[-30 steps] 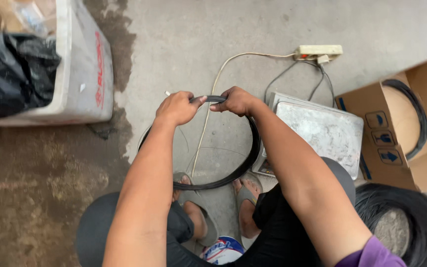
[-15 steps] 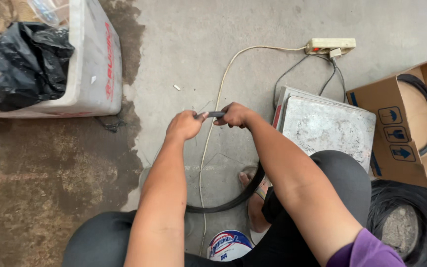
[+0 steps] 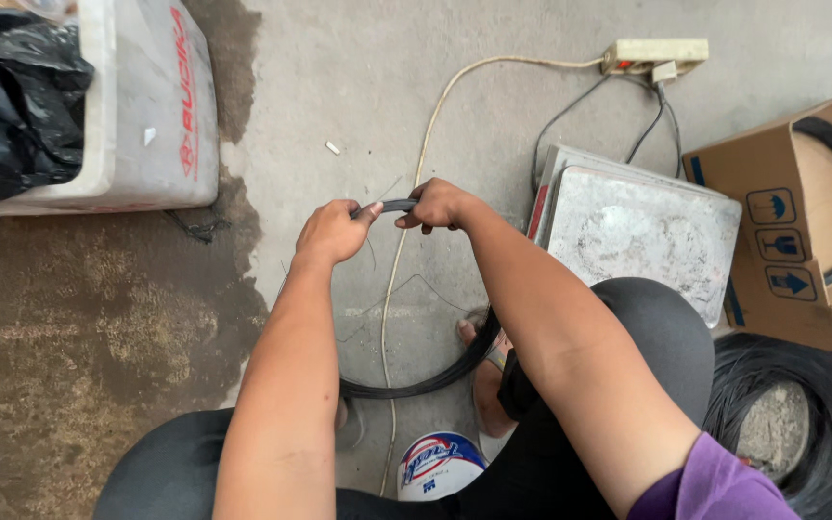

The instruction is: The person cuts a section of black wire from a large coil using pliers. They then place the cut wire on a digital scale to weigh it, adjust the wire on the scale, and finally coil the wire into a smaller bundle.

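Head view: left hand (image 3: 331,231) and right hand (image 3: 435,204) both pinching top of black coiled wire hoop (image 3: 426,380), fingers clamped, hoop hanging down between knees over concrete floor (image 3: 358,116). Looking like mid-bundling; needing steady grip while turning. Containing: brown cardboard box (image 3: 792,241) holding another hoop, white foam box (image 3: 146,106) holding black plastic bag (image 3: 12,96).

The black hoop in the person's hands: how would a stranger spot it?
Start at the grey metal-topped box on the concrete floor; just left of it, the left hand and right hand meet. The black hoop runs from both grips down towards the feet. Unlike the big black coil at far right, it is a single thin ring.
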